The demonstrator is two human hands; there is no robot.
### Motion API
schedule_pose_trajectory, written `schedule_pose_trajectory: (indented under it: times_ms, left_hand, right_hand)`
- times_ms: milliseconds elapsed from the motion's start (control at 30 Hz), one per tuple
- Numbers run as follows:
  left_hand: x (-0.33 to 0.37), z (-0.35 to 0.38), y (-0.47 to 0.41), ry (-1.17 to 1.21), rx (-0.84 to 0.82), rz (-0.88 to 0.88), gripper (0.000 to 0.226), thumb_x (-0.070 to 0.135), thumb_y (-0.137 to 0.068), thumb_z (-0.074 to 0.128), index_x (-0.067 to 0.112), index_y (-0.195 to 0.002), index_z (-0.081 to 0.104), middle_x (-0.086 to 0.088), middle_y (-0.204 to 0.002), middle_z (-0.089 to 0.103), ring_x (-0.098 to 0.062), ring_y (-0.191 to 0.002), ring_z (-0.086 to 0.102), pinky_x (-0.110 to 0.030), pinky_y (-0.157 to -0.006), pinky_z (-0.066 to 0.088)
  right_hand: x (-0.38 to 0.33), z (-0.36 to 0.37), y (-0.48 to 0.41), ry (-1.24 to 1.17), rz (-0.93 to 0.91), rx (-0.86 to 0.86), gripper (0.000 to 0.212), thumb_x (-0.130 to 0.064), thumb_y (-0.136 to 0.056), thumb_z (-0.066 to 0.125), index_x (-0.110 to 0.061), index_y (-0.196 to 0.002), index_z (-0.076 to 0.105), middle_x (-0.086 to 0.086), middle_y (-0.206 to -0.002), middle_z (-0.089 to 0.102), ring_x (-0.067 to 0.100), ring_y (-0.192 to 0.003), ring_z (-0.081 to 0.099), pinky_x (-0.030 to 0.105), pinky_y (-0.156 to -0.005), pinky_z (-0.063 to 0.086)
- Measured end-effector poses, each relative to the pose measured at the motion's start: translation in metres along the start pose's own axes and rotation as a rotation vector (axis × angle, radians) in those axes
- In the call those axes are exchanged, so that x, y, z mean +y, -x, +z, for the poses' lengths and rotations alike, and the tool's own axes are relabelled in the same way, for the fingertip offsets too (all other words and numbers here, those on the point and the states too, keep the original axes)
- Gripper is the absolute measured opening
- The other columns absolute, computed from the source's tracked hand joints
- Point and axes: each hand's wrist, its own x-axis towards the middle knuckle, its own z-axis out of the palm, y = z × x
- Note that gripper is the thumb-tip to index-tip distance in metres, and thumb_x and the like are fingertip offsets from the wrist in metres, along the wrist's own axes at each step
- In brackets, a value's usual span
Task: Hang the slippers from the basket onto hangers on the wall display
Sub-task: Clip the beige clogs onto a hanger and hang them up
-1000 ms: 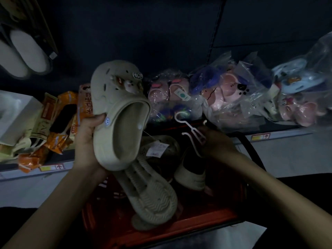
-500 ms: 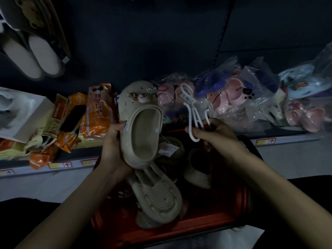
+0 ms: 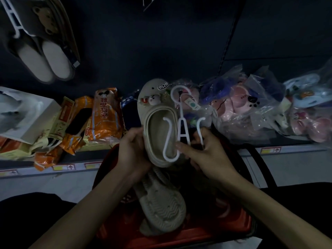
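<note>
Nearest is a red basket (image 3: 179, 238) with a black handle (image 3: 265, 168) along its right side. In it lies a beige clog (image 3: 161, 209), sole up, ridged tread to the camera.

Above the basket both hands meet. The left hand (image 3: 133, 151) grips a second clog (image 3: 158, 126) by its left side, fingers curled round the rim near the heel. This clog stands toe up, its opening to the camera, with small charms (image 3: 150, 100) across the toe.

The right hand (image 3: 206, 155) is just right of the held clog and pinches a white hanger (image 3: 181, 121) low on its A-shaped middle, thumb on the front, fingers curled behind. The hanger's big top hook rises beside the clog's toe. Its left arm crosses the clog's opening and curls round at the heel rim; whether it catches the rim I cannot tell. Its right arm sticks up past the right hand's fingers.

Behind the hands runs a shelf edge (image 3: 287, 150) with price labels. On the shelf, at left, a white box (image 3: 27, 114) and orange packets (image 3: 106, 115); at right, pink and blue slippers in clear bags (image 3: 239, 108).

Farthest is the dark wall (image 3: 161, 42). At its upper left a grey pair (image 3: 45, 56) hangs on a white hanger, soles outward
</note>
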Motion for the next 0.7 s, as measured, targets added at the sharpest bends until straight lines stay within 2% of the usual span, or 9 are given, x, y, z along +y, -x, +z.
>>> schedule_pose_trajectory:
  times_ms: [67, 133, 233, 300, 433, 467, 533, 600, 700]
  left_hand:
    - [0.001, 0.002, 0.000, -0.006, -0.006, 0.018, 0.037, 0.031, -0.100, 0.048, 0.010, -0.100, 0.078, -0.011, -0.104, 0.074, -0.029, -0.099, 0.071, -0.042, -0.090, 0.056]
    - [-0.001, 0.004, 0.001, -0.026, -0.010, 0.033, 0.033, 0.030, -0.095, 0.052, 0.007, -0.101, 0.074, -0.011, -0.100, 0.073, -0.029, -0.098, 0.069, -0.043, -0.091, 0.056]
    - [-0.006, 0.008, 0.002, -0.050, -0.027, 0.034, 0.035, 0.031, -0.090, 0.054, 0.007, -0.106, 0.073, -0.011, -0.102, 0.076, -0.027, -0.097, 0.072, -0.038, -0.082, 0.061]
    - [-0.008, 0.009, 0.004, -0.070, -0.054, 0.016, 0.038, 0.030, -0.091, 0.053, 0.008, -0.113, 0.073, -0.009, -0.104, 0.078, -0.027, -0.098, 0.074, -0.038, -0.080, 0.062]
    - [-0.003, 0.011, 0.004, -0.081, -0.082, 0.042, 0.047, 0.027, -0.095, 0.048, 0.007, -0.135, 0.064, -0.013, -0.123, 0.074, -0.030, -0.114, 0.072, -0.043, -0.095, 0.062]
    - [-0.003, 0.010, 0.003, -0.075, -0.097, 0.049, 0.046, 0.025, -0.095, 0.047, 0.007, -0.131, 0.067, -0.014, -0.123, 0.074, -0.031, -0.113, 0.072, -0.043, -0.095, 0.062]
    - [-0.003, 0.010, 0.002, -0.063, -0.108, 0.063, 0.037, 0.021, -0.091, 0.046, 0.010, -0.099, 0.081, -0.011, -0.099, 0.078, -0.026, -0.093, 0.077, -0.038, -0.078, 0.064]
    - [-0.005, 0.013, 0.004, -0.053, -0.134, 0.071, 0.038, 0.018, -0.085, 0.046, 0.013, -0.073, 0.081, -0.007, -0.079, 0.076, -0.022, -0.074, 0.076, -0.032, -0.065, 0.062]
    - [-0.007, 0.017, 0.007, -0.068, -0.148, 0.081, 0.038, 0.015, -0.085, 0.045, 0.013, -0.077, 0.082, -0.006, -0.082, 0.077, -0.020, -0.076, 0.076, -0.029, -0.066, 0.062]
  right_hand:
    - [0.000, -0.001, -0.003, 0.066, -0.024, 0.022, 0.047, -0.021, -0.084, 0.085, 0.004, -0.101, 0.049, 0.037, -0.081, 0.054, 0.012, -0.050, 0.047, 0.024, -0.047, 0.038]
    - [-0.001, -0.004, -0.004, 0.095, -0.033, 0.065, 0.039, -0.022, -0.083, 0.085, -0.004, -0.092, 0.052, 0.034, -0.080, 0.058, 0.013, -0.051, 0.050, 0.025, -0.050, 0.040]
    - [-0.007, -0.008, -0.008, 0.008, -0.029, 0.096, 0.029, -0.011, -0.087, 0.080, -0.011, -0.086, 0.051, 0.018, -0.063, 0.060, 0.010, -0.039, 0.050, 0.020, -0.041, 0.038]
    - [-0.011, -0.012, -0.013, 0.014, -0.046, 0.098, 0.037, -0.014, -0.088, 0.080, -0.013, -0.085, 0.043, 0.023, -0.065, 0.059, 0.016, -0.034, 0.043, 0.022, -0.038, 0.034]
    - [-0.019, -0.024, -0.021, -0.010, -0.041, 0.022, 0.025, -0.006, -0.091, 0.074, -0.007, -0.091, 0.049, 0.010, -0.076, 0.072, 0.022, -0.054, 0.066, 0.031, -0.051, 0.054]
    - [-0.021, -0.025, -0.021, -0.046, -0.027, 0.000, 0.024, -0.003, -0.094, 0.069, -0.008, -0.086, 0.047, 0.003, -0.071, 0.072, 0.018, -0.057, 0.068, 0.030, -0.055, 0.057]
    - [-0.025, -0.027, -0.021, -0.118, -0.015, -0.011, 0.026, -0.006, -0.100, 0.061, -0.008, -0.080, 0.044, -0.007, -0.062, 0.067, 0.008, -0.059, 0.068, 0.028, -0.063, 0.061]
    - [-0.025, -0.028, -0.020, -0.180, 0.013, 0.011, 0.022, -0.020, -0.104, 0.057, -0.001, -0.093, 0.060, 0.002, -0.079, 0.076, 0.017, -0.074, 0.074, 0.037, -0.077, 0.063]
    - [-0.019, -0.024, -0.022, -0.276, 0.057, 0.148, 0.030, -0.028, -0.104, 0.058, -0.003, -0.112, 0.070, 0.019, -0.097, 0.077, 0.033, -0.083, 0.073, 0.046, -0.080, 0.060]
